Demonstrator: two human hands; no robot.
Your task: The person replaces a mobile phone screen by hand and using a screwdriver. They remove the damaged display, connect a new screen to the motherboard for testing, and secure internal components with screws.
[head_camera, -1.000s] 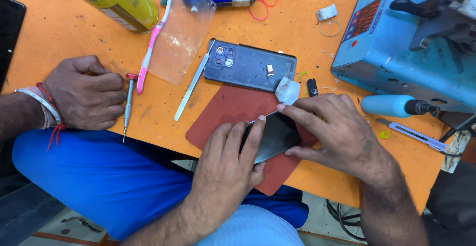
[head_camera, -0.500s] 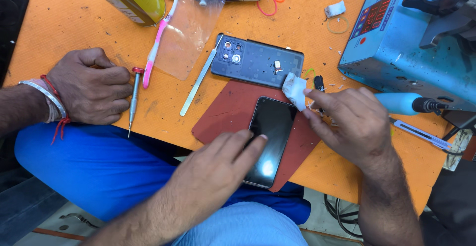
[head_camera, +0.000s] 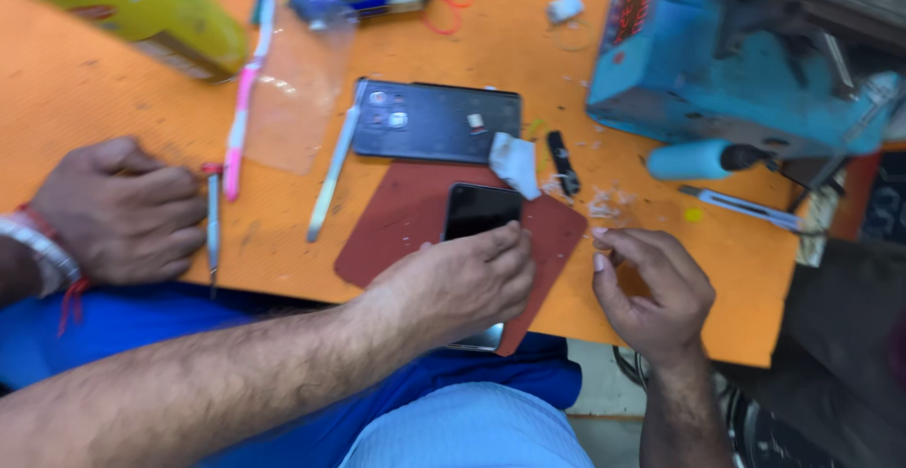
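The left hand [head_camera: 462, 284] lies flat, fingers together, pressing down on the black glass-fronted smartphone [head_camera: 481, 211], which rests on a dark red rubber mat [head_camera: 396, 227] at the near edge of the orange desk [head_camera: 94, 100]. The right hand [head_camera: 651, 289] hovers just beside, fingers loosely curled, holding nothing

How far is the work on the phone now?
Done: the dark grey back cover lies detached on the orange table. In hand: the left hand presses the black phone, screen up, onto the dark red mat; the right hand hovers beside it, fingers curled. Left: the cover is not yet back on.
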